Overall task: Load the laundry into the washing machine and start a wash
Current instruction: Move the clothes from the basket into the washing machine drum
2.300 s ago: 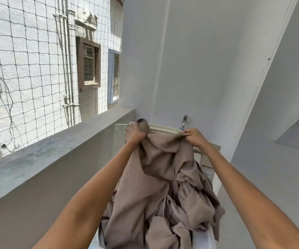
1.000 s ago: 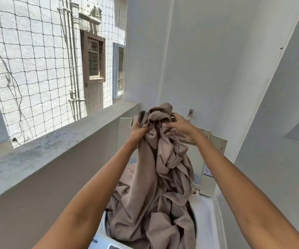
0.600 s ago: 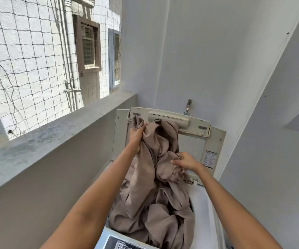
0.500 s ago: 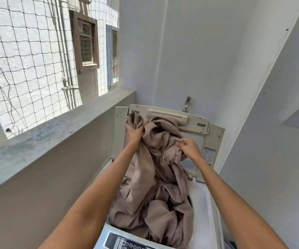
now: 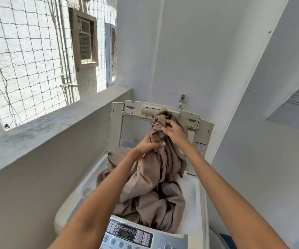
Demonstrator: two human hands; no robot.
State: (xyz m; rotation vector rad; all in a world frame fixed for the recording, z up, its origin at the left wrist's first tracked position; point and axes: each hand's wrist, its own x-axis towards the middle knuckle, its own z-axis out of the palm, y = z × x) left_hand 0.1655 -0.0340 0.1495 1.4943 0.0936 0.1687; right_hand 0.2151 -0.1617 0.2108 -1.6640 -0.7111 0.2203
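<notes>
Now I'm holding one taupe cloth (image 5: 150,178), soft, matte and deeply creased, bunched into a rope at the top and spilling in loose folds into the open washing machine (image 5: 191,200) below. My right hand (image 5: 175,133) is gripping the gathered upper end, fingers curled into the cloth. My left hand (image 5: 149,146) is closing round the bunch just beneath it, thumb lying across the folds. One hinged lid (image 5: 168,114), cream plastic with a slotted vent, is standing upright behind the cloth. One grey control panel (image 5: 136,236) with rounded buttons is sitting at the near edge. A rough concrete ledge (image 5: 46,126) is running along the left, with netting (image 5: 28,56) above it.
</notes>
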